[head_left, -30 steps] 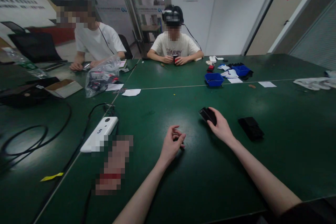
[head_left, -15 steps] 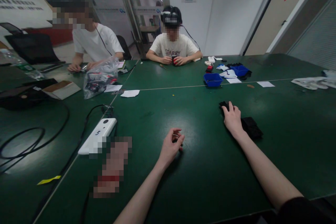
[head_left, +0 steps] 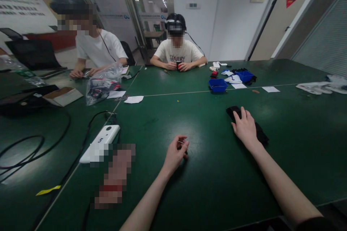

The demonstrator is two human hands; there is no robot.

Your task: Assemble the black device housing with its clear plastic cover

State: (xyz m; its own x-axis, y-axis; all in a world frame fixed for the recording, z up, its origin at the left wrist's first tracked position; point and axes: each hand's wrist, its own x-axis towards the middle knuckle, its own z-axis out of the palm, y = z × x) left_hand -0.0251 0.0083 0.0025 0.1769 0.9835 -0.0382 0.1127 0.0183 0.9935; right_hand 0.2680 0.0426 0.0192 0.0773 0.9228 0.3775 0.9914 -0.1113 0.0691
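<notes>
My right hand [head_left: 246,125] lies palm down over dark, soft-looking folded black cloth [head_left: 232,112], its fingers stretched out and apart. More black cloth [head_left: 262,135] shows on the other side of this hand; whether it is one piece or two is hidden underneath. My left hand [head_left: 176,152] rests on the green table [head_left: 206,184] near the middle, fingers loosely bent with a gap to the thumb. Nothing is visible between them.
A white power bank marked 5 [head_left: 101,142] and a blurred-out flat item lie to the left, with black cables [head_left: 40,144]. Farther off are a plastic bag [head_left: 104,83], paper slips [head_left: 133,99], a blue tray [head_left: 218,85] and white gloves [head_left: 314,87]. Two people sit across the table.
My right hand has shifted right and slightly down, from the left part of the black cloth to over its middle. My left hand keeps nearly the same pose. The view has tilted slightly.
</notes>
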